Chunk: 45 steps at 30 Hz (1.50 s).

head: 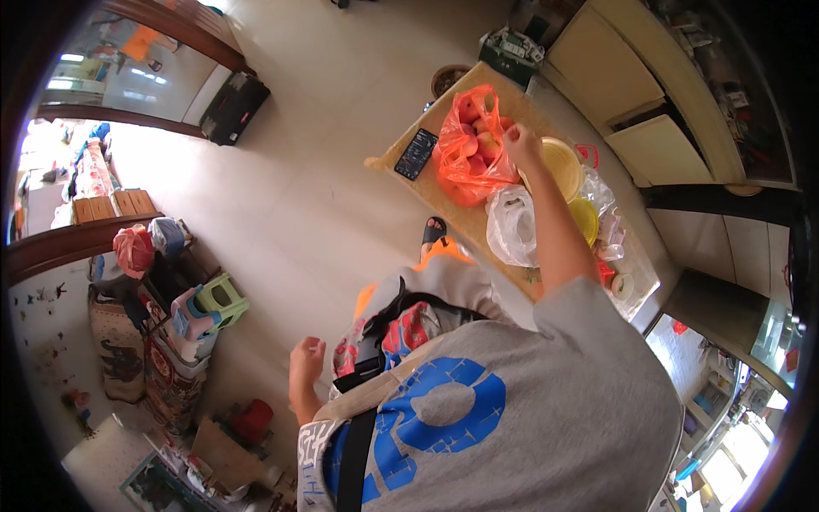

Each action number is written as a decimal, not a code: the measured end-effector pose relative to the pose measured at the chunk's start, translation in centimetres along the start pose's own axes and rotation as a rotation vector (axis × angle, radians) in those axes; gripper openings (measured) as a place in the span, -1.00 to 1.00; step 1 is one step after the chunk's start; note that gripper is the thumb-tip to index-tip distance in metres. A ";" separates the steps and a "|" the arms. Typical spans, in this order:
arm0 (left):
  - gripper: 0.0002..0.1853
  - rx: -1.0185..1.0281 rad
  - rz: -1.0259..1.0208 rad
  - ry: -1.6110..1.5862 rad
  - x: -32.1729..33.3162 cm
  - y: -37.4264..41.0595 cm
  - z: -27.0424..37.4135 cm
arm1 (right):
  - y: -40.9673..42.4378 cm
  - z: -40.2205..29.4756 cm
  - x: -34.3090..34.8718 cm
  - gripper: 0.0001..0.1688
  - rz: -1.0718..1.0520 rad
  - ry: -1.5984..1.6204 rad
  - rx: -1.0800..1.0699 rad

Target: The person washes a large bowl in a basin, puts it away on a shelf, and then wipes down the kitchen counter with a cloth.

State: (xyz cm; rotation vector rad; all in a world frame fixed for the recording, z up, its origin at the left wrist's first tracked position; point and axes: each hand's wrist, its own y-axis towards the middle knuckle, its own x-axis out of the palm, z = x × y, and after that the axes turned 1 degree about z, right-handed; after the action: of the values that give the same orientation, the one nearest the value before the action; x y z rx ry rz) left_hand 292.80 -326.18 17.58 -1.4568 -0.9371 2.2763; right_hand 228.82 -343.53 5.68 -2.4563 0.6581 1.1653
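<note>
A thin red plastic bag [461, 173] lies spread on the table, its mouth open around several peaches [487, 146]. My right hand [523, 142] hovers at the bag's right side with its fingers curled. Whether it grips anything cannot be made out. Just beyond that hand is a round yellow plastic basket [563, 168], partly covered by my forearm. A white plastic bag [510, 224] sits nearer to me. Down at my left side hangs my left hand [308, 358], fingers curled in, with nothing visible in it.
On the cloth-covered table [512, 96] lie a smartphone [416, 154], a smaller yellow basket [583, 221] and clear plastic packaging [598, 192]. Cabinets [608, 70] line the right. A dark green box [510, 54] stands behind the table. Plastic stools [221, 301] are at left.
</note>
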 end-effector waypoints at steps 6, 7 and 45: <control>-0.74 0.145 0.058 0.009 -4.8 5.3 8.3 | 7.3 1.0 5.0 -0.64 0.013 -0.161 -0.096; -0.74 0.171 0.053 0.017 -5.4 6.3 9.1 | 7.9 0.4 5.0 -0.64 -0.087 -0.100 -0.054; -0.81 0.862 -0.417 0.561 -17.0 43.7 33.0 | -11.1 -10.6 9.3 -0.70 0.319 0.122 0.261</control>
State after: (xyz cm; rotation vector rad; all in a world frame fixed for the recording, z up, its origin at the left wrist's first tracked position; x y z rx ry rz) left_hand 275.96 -380.50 10.29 -1.2143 -0.0372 1.5050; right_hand 246.66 -341.82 5.90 -2.2672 1.1933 0.9658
